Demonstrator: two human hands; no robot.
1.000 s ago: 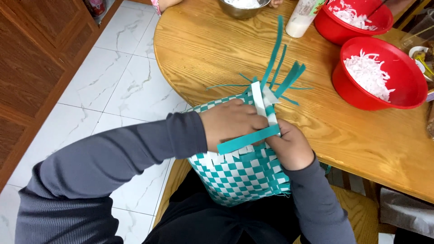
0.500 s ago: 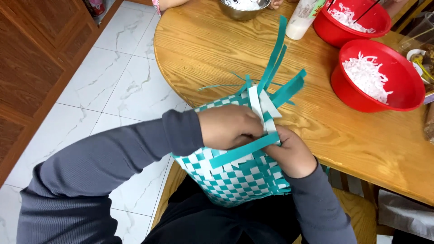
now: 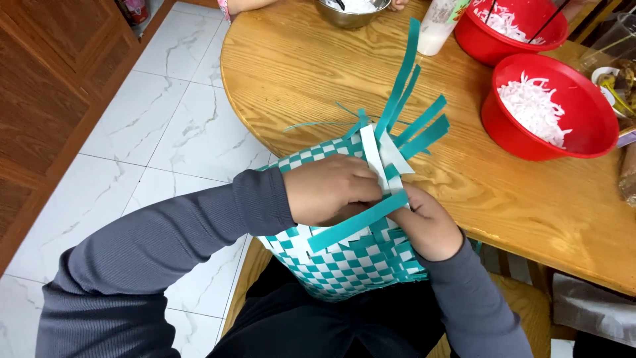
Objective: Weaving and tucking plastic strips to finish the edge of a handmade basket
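A basket woven from teal and white strips point(image 3: 344, 265) rests on my lap against the edge of a round wooden table point(image 3: 318, 73). Loose teal strip ends point(image 3: 407, 93) stick up from its far corner over the table. My left hand point(image 3: 331, 189) lies on top of the basket and pinches the white strips near that corner. My right hand point(image 3: 427, 222) grips the basket's right side, fingers on a teal strip point(image 3: 358, 222) that runs diagonally between both hands.
Two red bowls point(image 3: 583, 142) point(image 3: 477, 36) with white shreds stand at the table's right. A metal bowl point(image 3: 348, 13) and a white bottle point(image 3: 437, 30) stand at the far edge, where another person's hand shows. White marble floor lies left, beside a wooden cabinet point(image 3: 46, 99).
The basket has tipped slightly, and the loose teal ends now stand higher over the table. Both hands stay on the basket's corner, working the strips.
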